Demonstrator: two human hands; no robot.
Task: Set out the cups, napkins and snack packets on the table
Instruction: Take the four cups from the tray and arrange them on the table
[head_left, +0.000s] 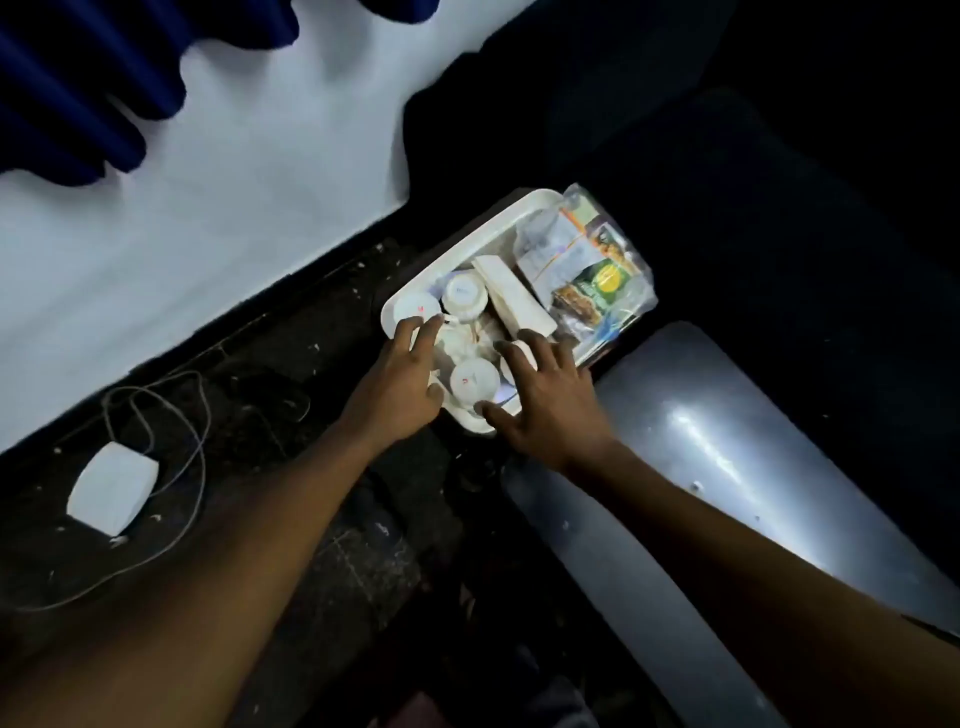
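The tray (470, 228) lies on the floor (291, 364), between the wall (234, 234) on the left and the table (727, 467) at the near right; the cups (464, 293) crowd its near left end, the napkins (511, 299) lie just beside them in the middle, and the snack packets (592, 275) fill its far right side, overhanging the rim; the left hand (410, 374) and right hand (548, 400) are over the cups; well to the left an adapter (111, 488) lies on the floor, its cable (203, 415) looped behind it
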